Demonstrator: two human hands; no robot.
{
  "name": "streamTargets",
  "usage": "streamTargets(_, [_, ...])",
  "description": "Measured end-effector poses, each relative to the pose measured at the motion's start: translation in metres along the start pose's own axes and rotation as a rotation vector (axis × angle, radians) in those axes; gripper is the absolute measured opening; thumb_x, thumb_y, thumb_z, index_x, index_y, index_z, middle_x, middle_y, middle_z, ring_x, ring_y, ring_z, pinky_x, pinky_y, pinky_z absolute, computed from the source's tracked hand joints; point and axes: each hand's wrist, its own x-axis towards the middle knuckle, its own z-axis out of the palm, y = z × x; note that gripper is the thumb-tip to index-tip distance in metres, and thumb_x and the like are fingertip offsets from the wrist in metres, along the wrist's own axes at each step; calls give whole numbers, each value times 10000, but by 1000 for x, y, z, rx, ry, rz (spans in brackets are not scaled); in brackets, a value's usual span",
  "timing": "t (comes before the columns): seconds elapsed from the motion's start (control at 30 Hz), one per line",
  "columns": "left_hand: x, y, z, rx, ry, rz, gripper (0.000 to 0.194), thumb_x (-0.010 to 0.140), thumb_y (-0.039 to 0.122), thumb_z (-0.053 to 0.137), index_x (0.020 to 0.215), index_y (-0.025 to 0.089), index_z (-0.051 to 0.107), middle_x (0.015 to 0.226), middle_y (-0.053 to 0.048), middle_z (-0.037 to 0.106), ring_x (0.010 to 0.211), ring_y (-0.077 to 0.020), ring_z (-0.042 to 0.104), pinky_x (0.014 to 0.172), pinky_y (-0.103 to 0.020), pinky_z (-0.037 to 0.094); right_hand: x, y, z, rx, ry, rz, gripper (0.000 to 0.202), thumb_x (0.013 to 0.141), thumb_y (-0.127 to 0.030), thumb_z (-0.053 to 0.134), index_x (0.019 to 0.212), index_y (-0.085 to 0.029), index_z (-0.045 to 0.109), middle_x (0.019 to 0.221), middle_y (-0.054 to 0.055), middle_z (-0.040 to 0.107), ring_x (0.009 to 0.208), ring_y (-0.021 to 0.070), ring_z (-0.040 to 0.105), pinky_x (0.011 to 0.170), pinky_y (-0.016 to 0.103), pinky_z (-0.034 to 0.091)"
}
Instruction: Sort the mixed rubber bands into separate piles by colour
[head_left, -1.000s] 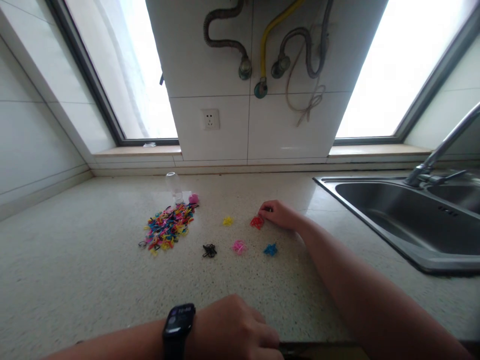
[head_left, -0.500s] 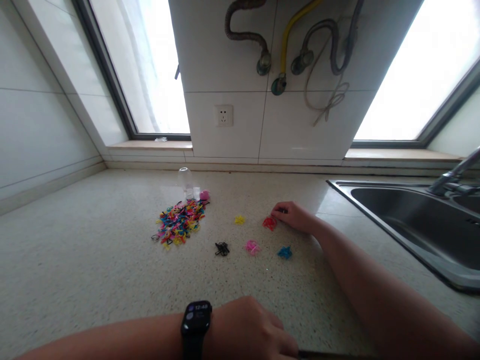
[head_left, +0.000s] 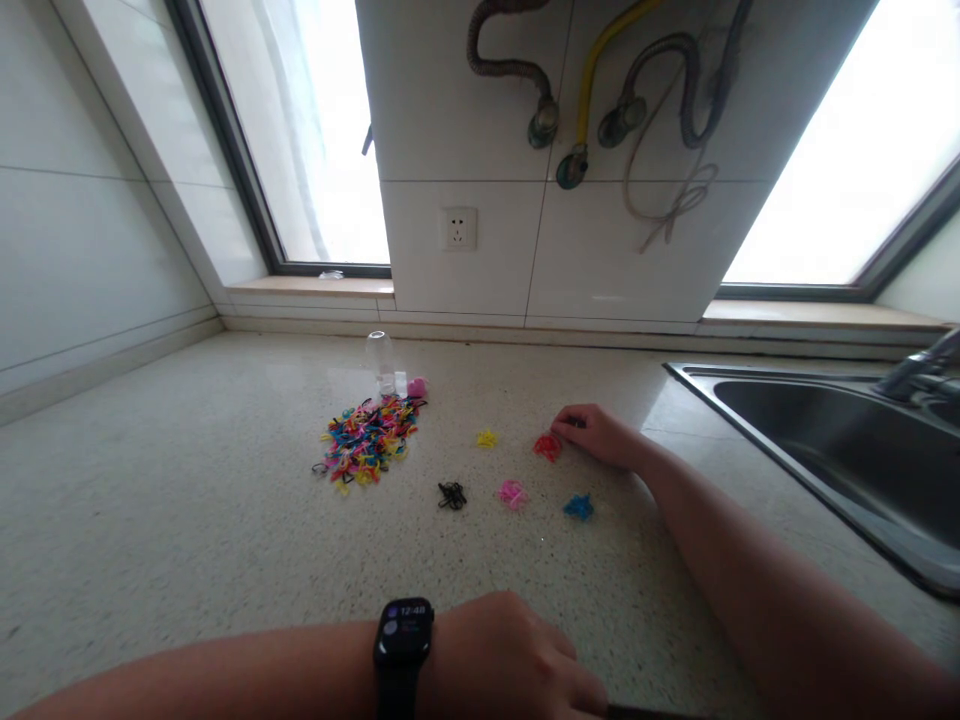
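Observation:
My right hand (head_left: pixel 592 434) rests at the far side of a small heap of red rubber bands (head_left: pixel 547 447). Its thumb and fingertips are pinched together at the heap's edge; whatever is between them is too small to make out. My left hand (head_left: pixel 510 660), with a black watch on its wrist, lies low at the counter's near edge, fingers curled under and partly hidden. Between the hands sit little heaps of yellow (head_left: pixel 487 439), black (head_left: pixel 452 495), pink (head_left: pixel 512 494) and blue rubber bands (head_left: pixel 579 507). A large mixed pile of rubber bands (head_left: pixel 371 440) spreads out at left.
Behind the mixed pile stand a clear plastic bottle (head_left: pixel 380 362) and a round pink piece (head_left: pixel 417 387). A steel sink (head_left: pixel 810 420) is set into the speckled counter (head_left: pixel 225 540) at right. A socket (head_left: pixel 459 229) and hose valves are on the back wall.
The whole view has shifted slightly, so everything appears a little farther right. My right hand stays pinched beside the red heap, and my left hand keeps its place on the near edge.

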Motion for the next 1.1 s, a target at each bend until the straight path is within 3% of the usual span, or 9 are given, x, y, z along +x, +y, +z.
streamTargets(0.43, [-1, 0, 2, -25, -6, -8, 117, 980, 270, 502, 1019, 209, 594, 900, 41, 635, 706, -127, 530, 478, -273, 399, -1, -1, -3, -14, -16, 22, 297, 892, -416, 543, 915, -184, 729, 867, 60, 736, 774, 188, 632, 719, 294, 456])
streamTargets(0.77, [0, 1, 0, -16, -6, -11, 95, 955, 271, 551, 906, 202, 595, 921, 48, 651, 714, -118, 545, 469, -272, 413, -2, -5, -4, -4, -16, 29, 303, 877, -421, 556, 901, -175, 732, 850, 66, 731, 773, 198, 629, 712, 303, 457])
streamTargets(1.1, [0, 2, -1, 8, -1, -8, 89, 959, 265, 543, 920, 200, 589, 882, 49, 631, 701, -127, 521, 497, -279, 421, -1, -4, -3, -17, -28, 19, 304, 888, -412, 539, 906, -174, 728, 846, 58, 725, 764, 190, 625, 708, 301, 452])
